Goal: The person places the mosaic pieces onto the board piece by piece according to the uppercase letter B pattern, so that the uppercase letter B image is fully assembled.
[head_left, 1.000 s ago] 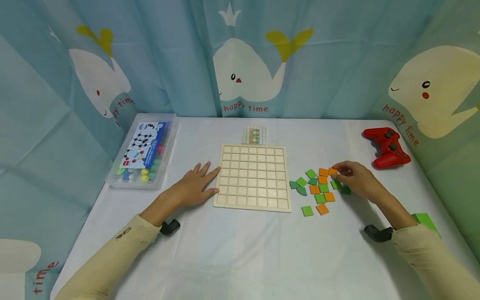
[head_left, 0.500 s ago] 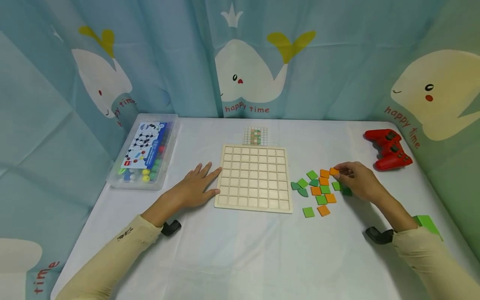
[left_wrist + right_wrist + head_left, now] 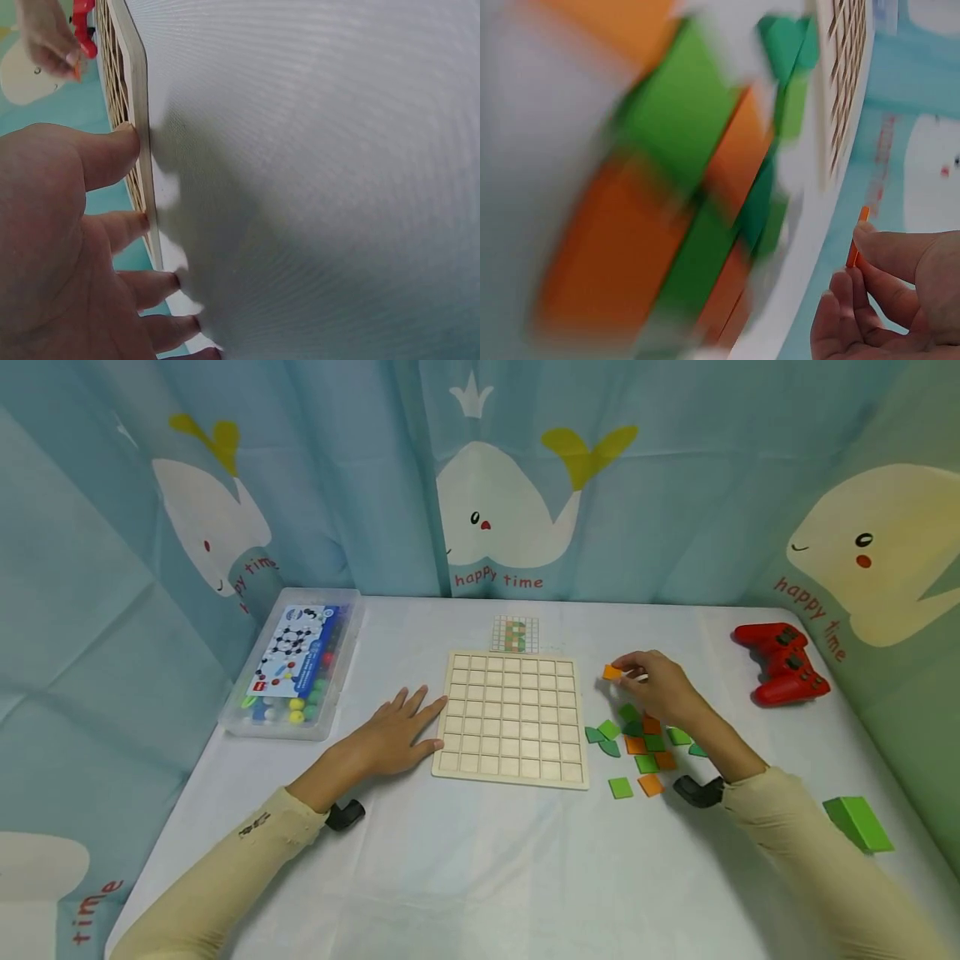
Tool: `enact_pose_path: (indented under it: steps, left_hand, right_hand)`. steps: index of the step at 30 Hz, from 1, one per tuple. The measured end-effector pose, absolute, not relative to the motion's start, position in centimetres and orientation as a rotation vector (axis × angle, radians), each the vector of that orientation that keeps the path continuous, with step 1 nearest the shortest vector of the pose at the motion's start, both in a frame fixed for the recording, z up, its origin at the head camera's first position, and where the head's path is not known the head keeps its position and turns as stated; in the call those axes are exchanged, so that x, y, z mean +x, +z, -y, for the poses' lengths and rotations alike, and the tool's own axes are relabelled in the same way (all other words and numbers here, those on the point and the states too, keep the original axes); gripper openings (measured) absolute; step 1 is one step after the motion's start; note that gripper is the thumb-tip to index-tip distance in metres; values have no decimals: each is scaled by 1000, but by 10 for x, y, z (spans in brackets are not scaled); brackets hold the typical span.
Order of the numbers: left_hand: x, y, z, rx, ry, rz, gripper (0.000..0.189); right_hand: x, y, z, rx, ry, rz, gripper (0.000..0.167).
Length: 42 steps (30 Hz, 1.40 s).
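Observation:
Between thumb and fingers my right hand (image 3: 660, 687) pinches an orange square tile (image 3: 611, 672), raised over the table just right of the wooden grid board (image 3: 512, 779). In the right wrist view the same orange tile (image 3: 858, 236) is seen edge-on. My left hand (image 3: 393, 735) lies with fingers spread at the board's left side; its thumb and index fingertip touch the frame in the left wrist view. Below the right hand is a loose group of orange tiles (image 3: 651, 785), light green square tiles (image 3: 620, 787) and dark green rounded pieces (image 3: 609, 748).
A small pattern card (image 3: 514, 634) lies behind the board. At the left is a clear plastic case (image 3: 291, 664) of colored balls. A red game controller (image 3: 782, 664) sits at the back right, with a green block (image 3: 858, 823) nearer the right edge.
My right hand has lifted the orange tile from the pile and carried it left and back toward the board. The left hand stays at the board's edge.

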<state>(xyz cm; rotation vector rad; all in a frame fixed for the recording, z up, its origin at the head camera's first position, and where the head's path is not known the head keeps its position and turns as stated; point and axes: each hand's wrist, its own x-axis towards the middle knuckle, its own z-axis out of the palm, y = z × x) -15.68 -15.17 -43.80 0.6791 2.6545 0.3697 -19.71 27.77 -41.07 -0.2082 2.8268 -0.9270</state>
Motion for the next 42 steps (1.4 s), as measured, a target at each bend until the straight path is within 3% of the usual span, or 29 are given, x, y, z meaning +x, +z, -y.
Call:
enact_pose_path:
  steps: [8, 19, 33, 42]
  left_hand:
    - [-157, -439, 151, 667, 355, -2650, 73]
    - [-157, -438, 151, 659, 356, -2652, 73]
    - [-156, -439, 150, 666, 359, -2662, 73]
    - [-156, -440, 151, 664, 373, -2660, 73]
  right_hand:
    - [-219, -415, -208, -471, -1001, -2754, 31]
    - [-230, -427, -144, -589, -969, -2688, 28]
    - [-232, -434, -121, -681, -919, -2727, 18]
    - [-230, -429, -130, -707, -892, -2722, 22]
